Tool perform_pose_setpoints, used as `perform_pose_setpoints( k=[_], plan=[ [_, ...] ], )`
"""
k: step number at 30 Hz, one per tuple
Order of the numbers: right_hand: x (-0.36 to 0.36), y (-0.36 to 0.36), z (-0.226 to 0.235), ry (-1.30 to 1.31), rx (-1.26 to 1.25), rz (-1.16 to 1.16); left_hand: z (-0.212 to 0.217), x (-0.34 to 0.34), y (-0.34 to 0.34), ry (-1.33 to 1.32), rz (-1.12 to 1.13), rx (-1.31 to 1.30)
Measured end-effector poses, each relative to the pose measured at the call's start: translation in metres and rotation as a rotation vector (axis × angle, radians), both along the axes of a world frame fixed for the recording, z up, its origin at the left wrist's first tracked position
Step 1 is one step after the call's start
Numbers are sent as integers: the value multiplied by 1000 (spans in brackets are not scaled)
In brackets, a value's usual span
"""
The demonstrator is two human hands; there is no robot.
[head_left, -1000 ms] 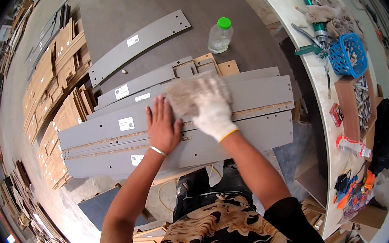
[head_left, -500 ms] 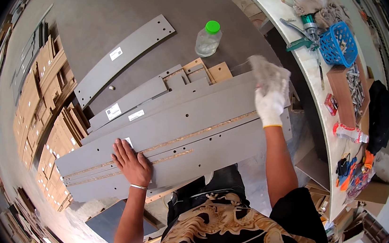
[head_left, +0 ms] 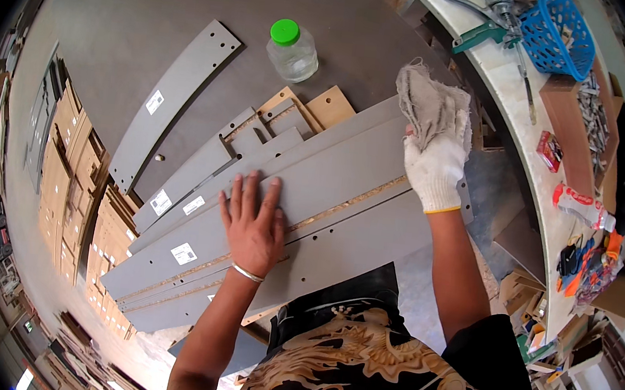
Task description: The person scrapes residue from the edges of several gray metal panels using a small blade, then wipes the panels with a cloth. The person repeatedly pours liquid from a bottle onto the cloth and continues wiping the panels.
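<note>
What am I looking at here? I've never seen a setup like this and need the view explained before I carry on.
There is no robot: these are a person's own two hands. The picture comes from the left of two wide fisheye cameras worn on the head, looking down, so straight edges bend near the rim. Picture left is the person's left.

The bare left hand lies spread on the grey panels, which are layered over one another. The right hand, in a white glove, holds a greyish cloth at their right end.

Beyond them, on a dark flat surface, are a curved grey panel and a clear jar with a green lid. A blue basket stands on the pale bench at right.
</note>
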State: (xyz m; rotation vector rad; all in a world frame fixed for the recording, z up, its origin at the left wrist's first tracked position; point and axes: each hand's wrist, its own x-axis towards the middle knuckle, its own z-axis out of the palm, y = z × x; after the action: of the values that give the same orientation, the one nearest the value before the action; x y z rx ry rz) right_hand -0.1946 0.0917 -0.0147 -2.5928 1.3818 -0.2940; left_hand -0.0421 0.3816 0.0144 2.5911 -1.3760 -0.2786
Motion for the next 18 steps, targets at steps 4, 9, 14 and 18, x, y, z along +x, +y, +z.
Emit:
perform_pose_setpoints(
  k=[4, 9, 14, 18],
  plan=[
    [-12, 3, 2, -81, 129, 13, -7, -19, -55, 69, -32, -43],
    [-41, 11, 16, -218, 248, 135, -16, -23, -96, 71, -96, -84],
    [-78, 84, 44, -105, 589, 568, -18, -19, -115, 63, -164, -112],
    [-91, 95, 45, -123, 706, 653, -16, -14, -132, 64, -284, -120]
  ],
)
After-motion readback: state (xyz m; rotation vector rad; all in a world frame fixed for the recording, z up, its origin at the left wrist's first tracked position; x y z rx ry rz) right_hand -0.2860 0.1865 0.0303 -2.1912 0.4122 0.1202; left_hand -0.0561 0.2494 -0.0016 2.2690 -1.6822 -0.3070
